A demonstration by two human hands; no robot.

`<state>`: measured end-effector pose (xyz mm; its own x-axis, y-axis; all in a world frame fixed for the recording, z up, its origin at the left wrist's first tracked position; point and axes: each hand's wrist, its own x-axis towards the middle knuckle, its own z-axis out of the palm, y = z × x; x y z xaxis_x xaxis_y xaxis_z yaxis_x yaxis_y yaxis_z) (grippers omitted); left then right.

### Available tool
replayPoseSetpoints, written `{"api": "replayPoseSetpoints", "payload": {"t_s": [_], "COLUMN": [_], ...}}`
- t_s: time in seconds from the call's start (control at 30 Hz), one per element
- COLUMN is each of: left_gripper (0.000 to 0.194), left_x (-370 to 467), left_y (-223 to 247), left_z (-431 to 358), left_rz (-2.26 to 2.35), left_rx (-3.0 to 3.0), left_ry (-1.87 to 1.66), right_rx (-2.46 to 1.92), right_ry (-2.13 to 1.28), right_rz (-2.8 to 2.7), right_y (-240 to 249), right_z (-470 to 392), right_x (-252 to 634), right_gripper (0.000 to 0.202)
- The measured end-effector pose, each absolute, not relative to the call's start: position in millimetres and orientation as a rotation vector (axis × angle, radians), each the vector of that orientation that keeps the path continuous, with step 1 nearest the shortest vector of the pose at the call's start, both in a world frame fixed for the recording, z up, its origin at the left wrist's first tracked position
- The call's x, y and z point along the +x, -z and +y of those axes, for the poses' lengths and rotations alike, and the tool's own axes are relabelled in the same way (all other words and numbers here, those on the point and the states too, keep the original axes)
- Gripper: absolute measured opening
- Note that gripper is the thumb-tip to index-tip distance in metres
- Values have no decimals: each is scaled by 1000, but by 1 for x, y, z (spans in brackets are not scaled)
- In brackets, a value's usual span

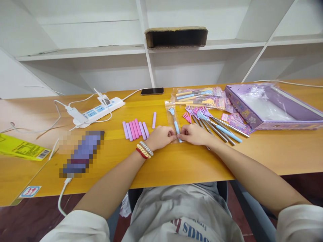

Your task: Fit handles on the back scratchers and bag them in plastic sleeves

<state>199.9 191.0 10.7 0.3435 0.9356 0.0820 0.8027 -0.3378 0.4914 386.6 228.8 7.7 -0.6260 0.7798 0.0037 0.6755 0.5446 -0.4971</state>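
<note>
A blue back scratcher (176,127) with a hand-shaped head lies inside a clear plastic bag (168,108) on the table. At the near end of the bag, my left hand (163,137) pinches it from the left, fingers closed. My right hand (193,134) pinches the same end from the right, thumb and forefinger close to the blue handle. Just right of that hand, several loose back scratchers (218,129) with pink, purple and blue heads fan out, most with bare metal rods. Several pink and purple handle sleeves (133,129) lie in a row by my left hand, one purple sleeve (154,120) apart.
Bagged back scratchers (195,95) lie behind, near printed cards (237,121) and a purple box (254,125) holding clear plastic. A power strip (98,112), a charging phone (83,153), a dark phone (152,91) and a yellow packet (21,147) occupy the left and back.
</note>
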Motion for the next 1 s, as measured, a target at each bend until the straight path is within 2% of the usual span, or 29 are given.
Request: {"api": "replayPoseSetpoints", "payload": {"t_s": [0.27,0.37,0.6,0.8,0.87,1.0], "left_gripper": [40,44,23,44,39,13], "left_x": [200,202,211,218,217,215], "left_y": [-12,-14,-5,0,-2,-8], "left_z": [188,188,193,195,195,194], "left_rz": [1907,1835,1635,1377,1371,1240], "left_rx": [2116,2095,1491,1131,1092,1028], "left_ry": [-502,-445,-663,-884,-858,-858], "right_rx": [-1305,-1342,-1376,-1382,-1394,-1405], "right_ry": [-665,-650,-673,-688,-723,-934], "right_rz": [-2550,-2529,-2468,-2469,-2443,-2333], "right_y": [-4,-3,0,0,-1,-6], "right_z": [233,234,234,236,236,234], "right_x": [385,384,384,383,383,384], "right_gripper": [32,31,39,40,40,42]}}
